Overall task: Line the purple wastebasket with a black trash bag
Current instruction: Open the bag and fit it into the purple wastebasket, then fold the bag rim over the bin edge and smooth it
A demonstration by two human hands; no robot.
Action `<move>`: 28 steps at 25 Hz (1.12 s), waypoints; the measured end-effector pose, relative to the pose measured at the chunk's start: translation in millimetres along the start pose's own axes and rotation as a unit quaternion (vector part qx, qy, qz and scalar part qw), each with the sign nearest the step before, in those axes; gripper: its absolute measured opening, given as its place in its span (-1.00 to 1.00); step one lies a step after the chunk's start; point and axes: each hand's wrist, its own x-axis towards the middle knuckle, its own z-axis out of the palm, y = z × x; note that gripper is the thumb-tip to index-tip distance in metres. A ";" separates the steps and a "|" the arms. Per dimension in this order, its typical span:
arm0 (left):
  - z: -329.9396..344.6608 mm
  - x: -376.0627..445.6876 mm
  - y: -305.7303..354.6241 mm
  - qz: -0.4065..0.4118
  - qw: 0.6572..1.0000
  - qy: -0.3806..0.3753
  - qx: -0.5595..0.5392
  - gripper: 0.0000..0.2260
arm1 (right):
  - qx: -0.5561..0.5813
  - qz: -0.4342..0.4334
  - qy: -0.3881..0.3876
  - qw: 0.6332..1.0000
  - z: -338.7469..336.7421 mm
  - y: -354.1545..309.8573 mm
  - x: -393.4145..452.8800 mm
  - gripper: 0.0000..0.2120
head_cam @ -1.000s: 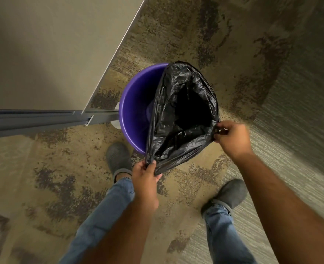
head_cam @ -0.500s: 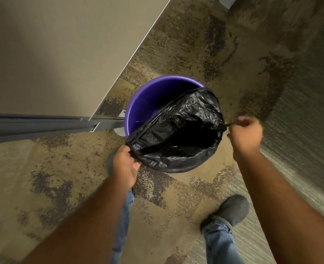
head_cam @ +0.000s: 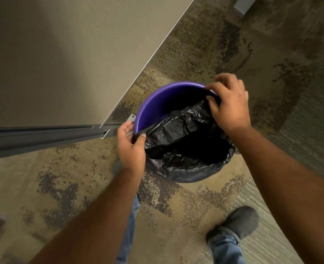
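carpet (head_cam: 186, 202) mottled | beige wall (head_cam: 62, 54) | grey shoe (head_cam: 239, 221) | jeans (head_cam: 224, 250)

A wall panel (head_cam: 62, 54) is crowding your left hand (head_cam: 131, 147), while open carpet (head_cam: 281, 54) is lying beyond your right fingers (head_cam: 222, 79).

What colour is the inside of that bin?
Purple: the bin shows a glossy purple inner wall where the black bag hasn't covered it, seen in the head view.

purple wastebasket (head_cam: 157, 100), glossy black trash bag (head_cam: 186, 149), mottled tan-brown carpet (head_cam: 195, 54), grey shoe (head_cam: 237, 221), blue jeans (head_cam: 226, 250)
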 end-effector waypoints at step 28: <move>46.4 79.3 39.8 0.178 0.967 0.041 0.177 -0.91 | 0.114 0.022 0.049 0.992 16.9 12.0 3.1 -0.83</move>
